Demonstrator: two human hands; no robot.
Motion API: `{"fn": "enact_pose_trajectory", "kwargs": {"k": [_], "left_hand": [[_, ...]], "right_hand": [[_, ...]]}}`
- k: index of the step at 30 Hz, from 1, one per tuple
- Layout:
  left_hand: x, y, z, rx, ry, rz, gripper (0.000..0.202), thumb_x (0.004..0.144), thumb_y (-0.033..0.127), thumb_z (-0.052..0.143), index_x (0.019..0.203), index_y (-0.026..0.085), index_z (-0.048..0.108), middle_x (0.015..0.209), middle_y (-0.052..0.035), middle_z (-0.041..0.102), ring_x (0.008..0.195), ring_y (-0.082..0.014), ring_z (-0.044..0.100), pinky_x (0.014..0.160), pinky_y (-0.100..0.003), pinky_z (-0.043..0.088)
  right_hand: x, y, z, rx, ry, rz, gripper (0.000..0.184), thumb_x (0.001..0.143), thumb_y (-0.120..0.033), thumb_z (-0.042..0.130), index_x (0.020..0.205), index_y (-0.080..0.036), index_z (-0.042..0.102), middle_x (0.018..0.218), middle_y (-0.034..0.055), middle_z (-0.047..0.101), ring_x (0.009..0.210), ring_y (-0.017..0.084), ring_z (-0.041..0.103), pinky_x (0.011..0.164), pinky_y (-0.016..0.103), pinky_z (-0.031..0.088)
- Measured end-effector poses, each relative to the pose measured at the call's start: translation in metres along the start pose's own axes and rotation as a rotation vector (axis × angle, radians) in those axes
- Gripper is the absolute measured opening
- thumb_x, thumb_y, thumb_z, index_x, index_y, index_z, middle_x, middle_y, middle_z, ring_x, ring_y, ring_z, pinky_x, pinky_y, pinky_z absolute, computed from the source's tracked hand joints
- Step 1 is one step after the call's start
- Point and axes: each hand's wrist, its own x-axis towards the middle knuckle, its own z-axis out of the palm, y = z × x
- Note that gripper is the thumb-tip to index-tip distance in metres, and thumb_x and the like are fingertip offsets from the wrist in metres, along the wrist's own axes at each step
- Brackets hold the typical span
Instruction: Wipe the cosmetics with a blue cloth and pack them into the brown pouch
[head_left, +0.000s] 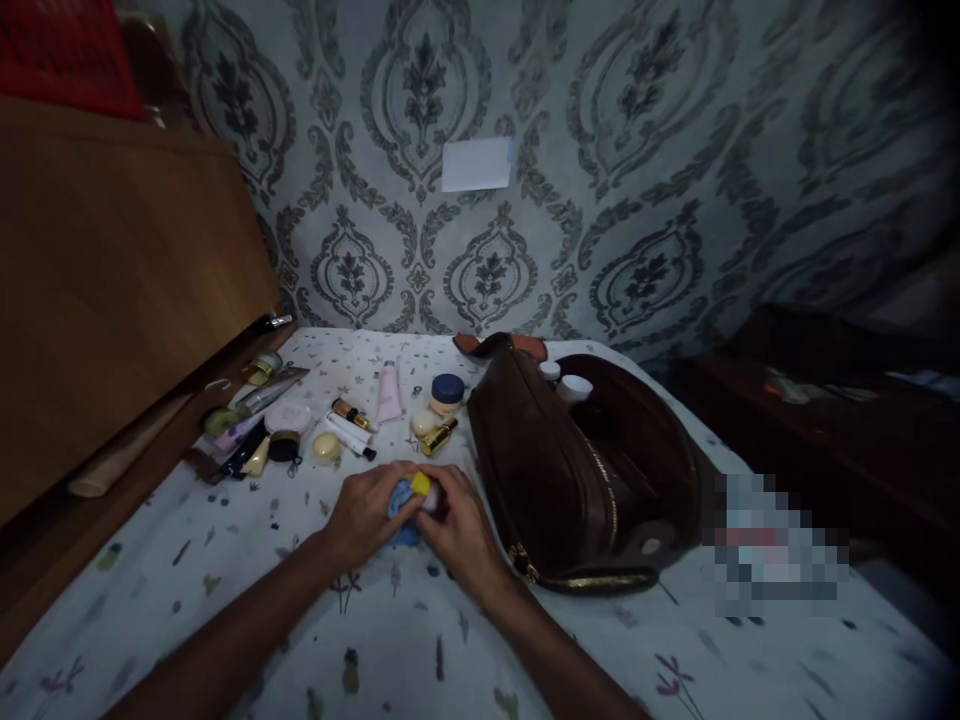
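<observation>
My left hand (367, 515) and my right hand (457, 525) meet over the flowered bedsheet (420, 640). Together they grip a small blue item with a yellow cap (409, 497); the fingers of both are curled round it. What the item is I cannot make out. Just right of my hands lies an open brown leather pouch (555, 470) with two white-capped containers (574, 386) standing inside it.
Beyond my hands several cosmetics lie scattered: a pink tube (388, 393), a blue-lidded jar (448, 392), gold-capped tubes (439, 436), small round pots (326, 447). A wooden headboard (112, 290) rises at left. Dark furniture (840, 420) stands at right, patterned wallpaper behind.
</observation>
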Motion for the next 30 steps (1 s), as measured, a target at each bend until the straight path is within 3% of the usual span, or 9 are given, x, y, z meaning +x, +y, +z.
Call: {"fn": "enact_pose_trajectory", "kwargs": {"k": [4,10,13,17,22,27,30], "left_hand": [[0.002,-0.002,-0.001,-0.047,0.021,-0.016,0.026,0.096,0.036,0.053,0.117,0.02,0.056,0.107,-0.0076,0.071,0.099,-0.0205,0.069,0.089,-0.033,0.055],[0.006,-0.002,-0.004,-0.098,-0.069,0.033,0.033,0.095,0.037,0.054,0.123,0.021,0.056,0.116,-0.0102,0.068,0.109,-0.0243,0.064,0.096,-0.039,0.052],[0.005,-0.001,-0.003,-0.11,-0.094,-0.004,0.035,0.095,0.037,0.051,0.126,0.022,0.056,0.121,-0.0099,0.067,0.113,-0.0244,0.064,0.1,-0.039,0.051],[0.004,-0.005,-0.002,-0.116,-0.106,-0.092,0.04,0.095,0.045,0.049,0.126,0.021,0.055,0.12,-0.0089,0.069,0.107,-0.0245,0.068,0.091,-0.035,0.056],[0.001,-0.015,0.001,-0.088,-0.094,-0.149,0.043,0.092,0.052,0.05,0.124,0.024,0.056,0.104,-0.0027,0.074,0.087,-0.0212,0.073,0.074,-0.028,0.059],[-0.004,-0.019,0.001,-0.048,-0.074,-0.088,0.033,0.091,0.053,0.051,0.11,0.028,0.062,0.098,0.0,0.076,0.083,-0.0213,0.073,0.072,-0.027,0.059],[-0.007,-0.02,0.001,-0.045,-0.077,-0.158,0.03,0.091,0.054,0.048,0.104,0.03,0.062,0.093,0.0016,0.075,0.079,-0.0215,0.072,0.071,-0.029,0.058]], "right_hand": [[0.001,-0.004,-0.001,-0.002,-0.011,0.032,0.047,0.078,-0.014,0.067,0.124,-0.018,0.059,0.107,0.0086,0.063,0.102,0.024,0.059,0.092,0.039,0.049],[0.003,-0.01,-0.002,0.03,-0.012,0.089,0.036,0.074,-0.012,0.07,0.109,-0.018,0.067,0.097,0.0051,0.062,0.093,0.021,0.058,0.084,0.034,0.049],[0.003,-0.011,-0.002,0.064,0.015,0.105,0.035,0.071,-0.012,0.072,0.106,-0.018,0.068,0.094,0.0027,0.062,0.089,0.019,0.059,0.08,0.03,0.05],[0.002,-0.012,-0.003,0.083,0.013,0.077,0.044,0.07,-0.013,0.075,0.113,-0.019,0.065,0.102,0.003,0.062,0.096,0.019,0.06,0.085,0.031,0.05],[0.0,-0.015,-0.005,0.075,-0.031,0.086,0.05,0.07,-0.016,0.079,0.116,-0.02,0.061,0.108,0.0032,0.06,0.102,0.018,0.06,0.088,0.03,0.05],[-0.002,-0.02,-0.008,-0.011,-0.12,0.062,0.04,0.072,-0.021,0.078,0.107,-0.021,0.057,0.105,0.0028,0.056,0.101,0.019,0.057,0.089,0.03,0.049],[-0.003,-0.022,-0.009,-0.113,-0.194,0.058,0.041,0.074,-0.029,0.078,0.107,-0.022,0.056,0.105,0.0034,0.056,0.103,0.022,0.054,0.091,0.034,0.048]]}}
